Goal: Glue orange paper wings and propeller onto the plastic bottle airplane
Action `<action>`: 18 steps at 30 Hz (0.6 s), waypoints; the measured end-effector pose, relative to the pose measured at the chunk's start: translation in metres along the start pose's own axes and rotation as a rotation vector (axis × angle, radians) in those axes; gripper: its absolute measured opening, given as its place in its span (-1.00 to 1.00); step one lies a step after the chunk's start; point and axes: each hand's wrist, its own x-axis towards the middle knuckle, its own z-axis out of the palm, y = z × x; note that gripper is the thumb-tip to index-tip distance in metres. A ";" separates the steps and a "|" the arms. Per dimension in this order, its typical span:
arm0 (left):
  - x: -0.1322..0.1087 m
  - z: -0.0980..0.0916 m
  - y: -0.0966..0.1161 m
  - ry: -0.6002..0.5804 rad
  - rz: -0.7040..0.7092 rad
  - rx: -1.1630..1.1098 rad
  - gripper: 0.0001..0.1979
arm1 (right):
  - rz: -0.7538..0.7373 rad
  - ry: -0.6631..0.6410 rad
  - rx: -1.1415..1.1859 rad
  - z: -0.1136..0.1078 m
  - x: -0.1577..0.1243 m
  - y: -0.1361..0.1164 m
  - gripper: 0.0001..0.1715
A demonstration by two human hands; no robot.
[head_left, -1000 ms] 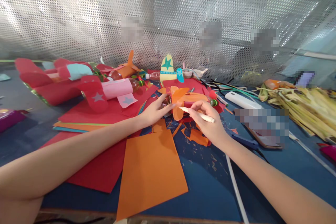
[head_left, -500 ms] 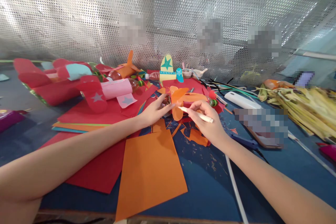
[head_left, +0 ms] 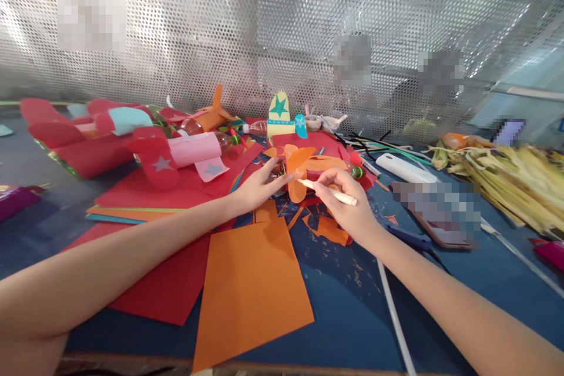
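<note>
Right hand (head_left: 352,205): you pinch white pen (head_left: 344,197), slanting upper-left to orange paper piece (head_left: 298,158), centre frame | your left hand (head_left: 255,190), nearer: fingers spread against it, grip unclear

Even, moderately bright light is washing the scene; source likely overhead, out of frame. Perforated silver metallic wall (head_left: 299,6) is glaring, worst upper left. Soft shadows are darkening the flat blue tabletop (head_left: 337,323). Wide-angle edges are stretching; pale-yellow stringy husks (head_left: 506,188) are smearing. Mosaic blocks are hiding patches. Detail around the slim white pen (head_left: 346,197) is softening.
</note>
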 end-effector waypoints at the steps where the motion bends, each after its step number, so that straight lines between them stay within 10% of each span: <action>1: 0.000 0.000 0.000 0.001 -0.003 0.004 -0.30 | -0.001 0.000 0.001 0.000 0.000 0.000 -0.81; 18: -0.001 0.000 -0.001 0.001 -0.011 0.017 -0.30 | 0.024 -0.010 -0.018 0.000 0.000 -0.006 -0.78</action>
